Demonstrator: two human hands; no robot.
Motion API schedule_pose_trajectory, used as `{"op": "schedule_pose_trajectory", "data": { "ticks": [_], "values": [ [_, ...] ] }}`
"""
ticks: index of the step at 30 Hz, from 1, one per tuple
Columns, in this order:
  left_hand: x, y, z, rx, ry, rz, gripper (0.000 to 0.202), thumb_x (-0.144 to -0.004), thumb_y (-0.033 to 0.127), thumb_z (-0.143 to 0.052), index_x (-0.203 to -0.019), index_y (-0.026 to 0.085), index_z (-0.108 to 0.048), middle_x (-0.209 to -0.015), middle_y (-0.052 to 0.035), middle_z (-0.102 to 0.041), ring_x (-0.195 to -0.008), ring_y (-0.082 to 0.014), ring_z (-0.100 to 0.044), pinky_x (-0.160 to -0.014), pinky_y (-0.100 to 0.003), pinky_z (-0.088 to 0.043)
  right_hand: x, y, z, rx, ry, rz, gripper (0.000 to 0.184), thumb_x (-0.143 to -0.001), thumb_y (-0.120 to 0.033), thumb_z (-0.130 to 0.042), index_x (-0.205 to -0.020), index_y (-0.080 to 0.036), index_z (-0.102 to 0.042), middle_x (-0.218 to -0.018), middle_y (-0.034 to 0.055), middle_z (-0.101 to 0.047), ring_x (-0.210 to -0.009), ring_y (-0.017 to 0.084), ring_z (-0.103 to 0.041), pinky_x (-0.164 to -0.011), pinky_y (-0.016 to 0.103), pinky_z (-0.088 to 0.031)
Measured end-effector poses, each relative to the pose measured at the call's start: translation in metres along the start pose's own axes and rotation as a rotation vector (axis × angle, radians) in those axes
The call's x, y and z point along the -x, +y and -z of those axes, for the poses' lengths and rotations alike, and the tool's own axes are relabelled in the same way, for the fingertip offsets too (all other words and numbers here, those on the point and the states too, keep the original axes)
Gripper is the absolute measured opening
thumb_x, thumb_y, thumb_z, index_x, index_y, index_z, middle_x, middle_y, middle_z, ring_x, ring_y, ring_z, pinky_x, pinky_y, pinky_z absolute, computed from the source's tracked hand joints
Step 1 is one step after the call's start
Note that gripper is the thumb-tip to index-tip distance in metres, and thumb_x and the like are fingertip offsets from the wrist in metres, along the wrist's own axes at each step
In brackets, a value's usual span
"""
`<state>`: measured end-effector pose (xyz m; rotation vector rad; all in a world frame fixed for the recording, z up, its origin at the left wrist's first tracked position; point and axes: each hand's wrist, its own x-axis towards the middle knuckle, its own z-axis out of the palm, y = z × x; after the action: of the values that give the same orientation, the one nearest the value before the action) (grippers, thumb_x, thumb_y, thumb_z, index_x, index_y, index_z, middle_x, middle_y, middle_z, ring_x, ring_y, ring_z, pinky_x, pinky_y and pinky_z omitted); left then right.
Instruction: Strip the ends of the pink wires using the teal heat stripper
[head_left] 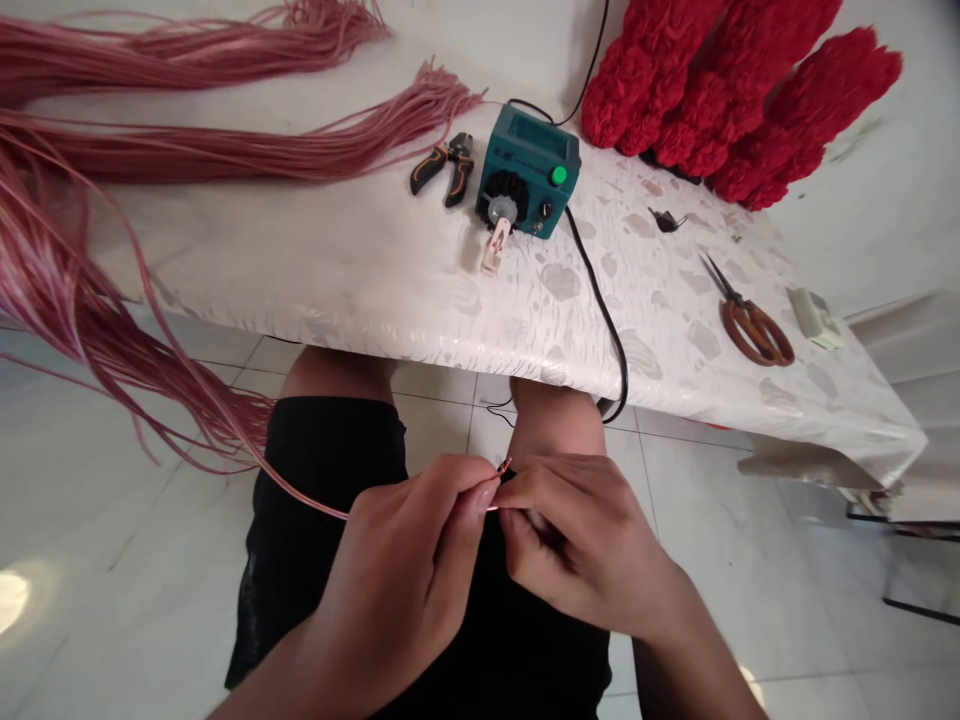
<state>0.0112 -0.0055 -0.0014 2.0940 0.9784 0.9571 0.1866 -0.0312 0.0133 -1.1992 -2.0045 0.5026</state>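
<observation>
Gripping a pink cord point(307, 496) above black shorts point(322, 450) — left hand point(397, 570) and right hand point(577, 545) both closed on it, fingertips close together for steady control; its free length ran up to strands point(75, 300) hanging off the bench point(337, 280).

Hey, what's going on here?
A seated person pinches a thin pink cord in their left hand, with their right hand close beside it. Long bundles of pink cord lie on the table, along with pliers, a small green box, scissors and fluffy red bunches.
</observation>
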Motion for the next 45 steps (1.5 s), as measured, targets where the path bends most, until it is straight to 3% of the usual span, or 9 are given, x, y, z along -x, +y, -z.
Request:
{"op": "schedule_pose_trajectory", "data": {
  "ticks": [10,19,27,33,38,45],
  "values": [
    [-0.001,-0.002,0.005,0.092,-0.063,-0.003,0.018,-0.097,0.008,-0.048,-0.091,0.022,-0.057,-0.073,0.0066,-0.060,-0.059,-0.0066,-0.057,-0.058,-0.020,-0.043,0.005,0.005,-0.003,-0.117,0.139,-0.023,0.015,-0.081,-0.003,-0.057,-0.083,-0.017,-0.064,-0.058,-0.0084,-0.045,-0.049,0.004,-0.042,-0.049,0.018,-0.034],
    [0.000,-0.005,0.007,0.107,-0.184,0.112,0.017,-0.100,0.016,-0.047,-0.090,0.021,-0.059,-0.075,0.0045,-0.064,-0.064,-0.0099,-0.061,-0.061,-0.022,-0.047,0.005,0.004,-0.001,0.067,0.069,0.005,0.016,-0.088,-0.006,-0.050,-0.082,-0.018,-0.060,-0.060,-0.0061,-0.047,-0.051,0.008,-0.042,-0.051,0.023,-0.034],
    [-0.002,-0.008,0.008,0.103,-0.273,0.231,0.020,-0.100,0.022,-0.049,-0.086,0.022,-0.064,-0.074,0.0054,-0.066,-0.067,-0.0102,-0.064,-0.061,-0.021,-0.047,0.005,0.006,0.002,0.086,-0.005,0.012,0.017,-0.087,-0.005,-0.049,-0.079,-0.017,-0.058,-0.061,-0.0051,-0.044,-0.054,0.009,-0.038,-0.052,0.026,-0.031],
    [0.000,-0.004,0.007,0.085,-0.246,0.134,0.023,-0.098,0.018,-0.048,-0.078,0.020,-0.059,-0.064,0.0066,-0.058,-0.055,-0.0079,-0.055,-0.054,-0.021,-0.041,0.006,0.008,-0.002,0.015,0.055,0.031,0.017,-0.076,-0.004,-0.052,-0.071,-0.020,-0.051,-0.060,-0.0076,-0.036,-0.052,0.008,-0.031,-0.049,0.025,-0.026],
    [0.003,-0.002,0.006,0.113,-0.211,0.080,0.020,-0.097,0.016,-0.049,-0.081,0.020,-0.060,-0.065,0.0060,-0.060,-0.056,-0.0085,-0.056,-0.056,-0.023,-0.042,0.005,0.008,-0.005,-0.032,0.105,0.041,0.018,-0.073,-0.004,-0.050,-0.069,-0.021,-0.047,-0.059,-0.0078,-0.035,-0.051,0.008,-0.029,-0.048,0.025,-0.026],
    [0.006,-0.004,0.007,0.143,-0.259,0.081,0.021,-0.097,0.015,-0.049,-0.080,0.020,-0.060,-0.066,0.0047,-0.061,-0.056,-0.0101,-0.055,-0.054,-0.025,-0.041,0.009,0.012,0.003,-0.167,-0.046,0.010,0.016,-0.077,-0.005,-0.050,-0.078,-0.022,-0.051,-0.059,-0.0090,-0.036,-0.050,0.008,-0.033,-0.049,0.024,-0.027]
  ]
}}
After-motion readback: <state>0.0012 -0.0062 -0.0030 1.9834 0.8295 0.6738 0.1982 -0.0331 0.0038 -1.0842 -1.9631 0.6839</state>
